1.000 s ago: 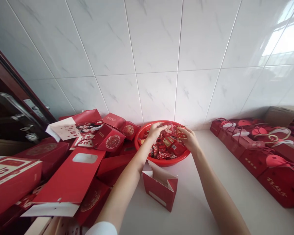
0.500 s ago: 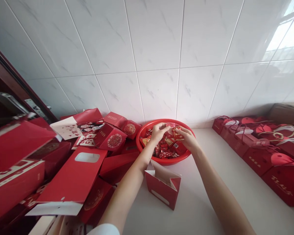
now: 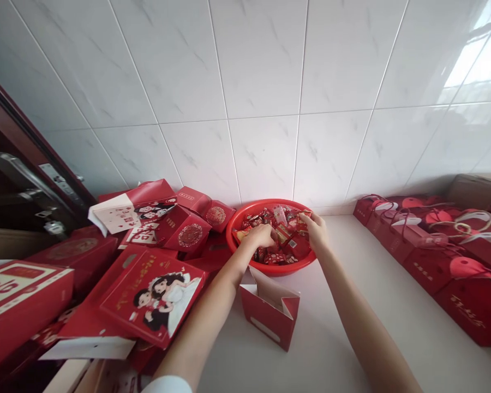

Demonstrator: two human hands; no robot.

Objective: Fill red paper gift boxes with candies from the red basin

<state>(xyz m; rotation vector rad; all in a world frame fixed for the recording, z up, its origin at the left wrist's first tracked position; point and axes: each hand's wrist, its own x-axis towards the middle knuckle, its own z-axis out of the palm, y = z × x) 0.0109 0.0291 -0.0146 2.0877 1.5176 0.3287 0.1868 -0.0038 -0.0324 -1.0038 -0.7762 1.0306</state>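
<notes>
A red plastic basket (image 3: 245, 210) holds many small wrapped sweets (image 3: 275, 256) in red and gold. My left hand (image 3: 262, 236) is down inside it, fingers curled among the sweets. What its fingertips grip, if anything, is hidden. At the basket's right rim, my right hand (image 3: 317, 232) pinches a small red and gold sweet packet (image 3: 303, 219) between thumb and fingers. In front of the basket, a red paper box (image 3: 268, 316) stands upright on the white surface with its top open and white inner flaps showing.
Red gift boxes (image 3: 188, 234) are heaped at left; a box with a cartoon wedding couple (image 3: 159, 297) lies on top. Red bags with cord handles (image 3: 425, 256) line the right side. A tiled wall (image 3: 265, 147) rises behind; a door handle (image 3: 24, 169) is far left.
My left hand has dropped lower into the basket, and my right has shifted slightly right. The couple box now lies on the left heap, and a large red box at far left has gone.
</notes>
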